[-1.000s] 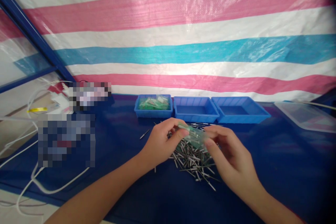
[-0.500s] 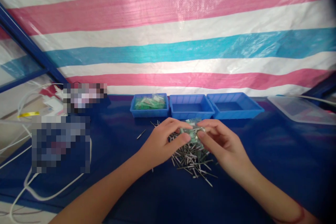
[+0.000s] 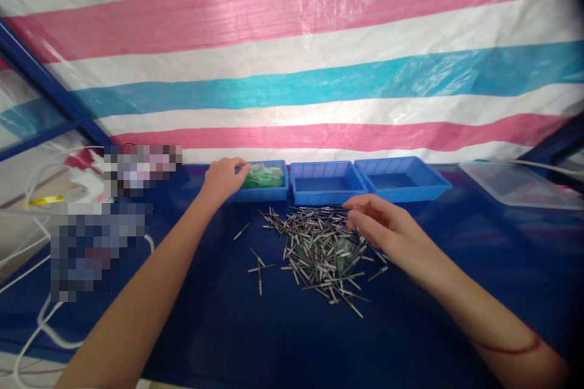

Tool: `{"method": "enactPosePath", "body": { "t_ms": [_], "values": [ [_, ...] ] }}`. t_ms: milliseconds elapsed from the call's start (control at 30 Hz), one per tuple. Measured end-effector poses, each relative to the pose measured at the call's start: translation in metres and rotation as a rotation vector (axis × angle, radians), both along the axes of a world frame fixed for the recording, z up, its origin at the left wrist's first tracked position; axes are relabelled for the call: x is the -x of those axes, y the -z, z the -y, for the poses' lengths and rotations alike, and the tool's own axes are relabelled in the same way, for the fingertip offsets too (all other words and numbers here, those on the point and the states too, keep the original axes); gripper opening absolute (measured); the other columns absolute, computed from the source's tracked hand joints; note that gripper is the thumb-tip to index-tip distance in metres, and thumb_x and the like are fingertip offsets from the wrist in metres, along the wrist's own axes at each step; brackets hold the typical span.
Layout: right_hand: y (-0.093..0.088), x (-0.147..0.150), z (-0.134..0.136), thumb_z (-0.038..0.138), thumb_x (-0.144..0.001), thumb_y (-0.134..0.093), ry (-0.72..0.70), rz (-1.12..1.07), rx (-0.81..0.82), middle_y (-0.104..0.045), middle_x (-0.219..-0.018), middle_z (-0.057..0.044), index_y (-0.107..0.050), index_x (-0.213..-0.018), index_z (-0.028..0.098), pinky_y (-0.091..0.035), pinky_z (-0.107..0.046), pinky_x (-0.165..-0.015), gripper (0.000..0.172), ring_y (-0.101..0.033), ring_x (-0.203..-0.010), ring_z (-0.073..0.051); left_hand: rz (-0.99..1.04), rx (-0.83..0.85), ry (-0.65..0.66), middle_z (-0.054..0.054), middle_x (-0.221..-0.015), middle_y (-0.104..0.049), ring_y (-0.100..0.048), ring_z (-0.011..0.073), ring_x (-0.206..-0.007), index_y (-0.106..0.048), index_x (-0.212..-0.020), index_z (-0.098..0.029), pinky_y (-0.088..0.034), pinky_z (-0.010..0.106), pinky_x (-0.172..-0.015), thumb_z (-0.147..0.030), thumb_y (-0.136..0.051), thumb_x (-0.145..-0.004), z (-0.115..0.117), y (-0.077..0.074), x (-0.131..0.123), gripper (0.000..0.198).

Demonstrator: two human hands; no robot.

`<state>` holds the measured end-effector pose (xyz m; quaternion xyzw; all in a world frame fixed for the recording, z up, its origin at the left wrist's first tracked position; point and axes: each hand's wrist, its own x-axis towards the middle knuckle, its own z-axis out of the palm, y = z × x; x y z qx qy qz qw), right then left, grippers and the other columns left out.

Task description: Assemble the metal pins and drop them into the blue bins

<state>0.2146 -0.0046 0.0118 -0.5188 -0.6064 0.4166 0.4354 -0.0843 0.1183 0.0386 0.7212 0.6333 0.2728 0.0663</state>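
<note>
My left hand [image 3: 223,176] reaches out to the left blue bin [image 3: 260,194], which holds green-tinted clear packets [image 3: 264,175]. Its fingers are curled with the tips on a packet at the bin's left rim. My right hand [image 3: 383,228] hovers at the right edge of a pile of small metal pins [image 3: 314,249] on the blue table, fingers loosely stretched and holding nothing. A few pins [image 3: 259,267] lie apart to the left of the pile.
Two more blue bins, middle [image 3: 325,191] and right [image 3: 401,185], stand in a row along the striped tarp wall. A clear plastic lid [image 3: 515,185] lies at the far right. White cables [image 3: 50,322] trail over the table's left edge.
Both hands held a small packet above the pin pile. Now my left hand has carried it to the left bin, and my right hand has let go and stays by the pile.
</note>
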Motion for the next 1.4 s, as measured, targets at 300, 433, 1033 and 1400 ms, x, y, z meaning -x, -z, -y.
{"method": "enactPosePath", "body": {
  "t_ms": [300, 433, 1033, 1400],
  "values": [
    [-0.004, -0.020, 0.004, 0.018, -0.073, -0.056, -0.458, 0.727, -0.193, -0.062, -0.082, -0.002, -0.062, -0.079, 0.020, -0.043, -0.029, -0.071, 0.009, -0.056, -0.078, -0.017, -0.136, -0.224, 0.439, 0.008, -0.114, -0.060, -0.052, 0.0228, -0.109, -0.063, -0.111, -0.021, -0.038, 0.041, -0.099, -0.040, -0.045, -0.093, 0.084, 0.006, -0.059, 0.031],
    [0.005, -0.019, 0.002, 0.024, -0.078, -0.054, -0.363, 0.849, -0.193, -0.062, -0.083, -0.005, -0.061, -0.082, 0.019, -0.043, -0.033, -0.074, 0.009, -0.057, -0.080, -0.020, -0.210, -0.095, 0.742, 0.013, -0.141, -0.044, -0.036, 0.0319, -0.131, -0.054, -0.127, -0.023, -0.029, 0.048, -0.108, -0.070, -0.049, -0.078, 0.134, 0.025, -0.097, 0.068],
    [0.023, -0.003, -0.003, 0.027, -0.077, -0.052, -0.197, 0.682, -0.130, -0.063, -0.077, -0.006, -0.066, -0.081, 0.016, -0.043, -0.035, -0.069, 0.018, -0.057, -0.072, -0.021, -0.200, -0.029, 0.538, 0.013, -0.149, -0.034, -0.021, 0.0301, -0.142, -0.031, -0.145, -0.020, -0.007, 0.054, -0.116, -0.066, -0.044, -0.082, 0.153, 0.065, -0.121, 0.079],
    [0.013, -0.003, -0.003, 0.030, -0.078, -0.057, -0.131, 0.238, -0.023, -0.070, -0.083, -0.004, -0.064, -0.085, 0.019, -0.049, -0.030, -0.074, 0.015, -0.064, -0.078, -0.019, -0.203, -0.021, 0.520, 0.015, -0.151, -0.030, -0.021, 0.0308, -0.142, -0.024, -0.147, -0.018, -0.010, 0.055, -0.115, -0.062, -0.043, -0.084, 0.153, 0.063, -0.120, 0.079]
  ]
}}
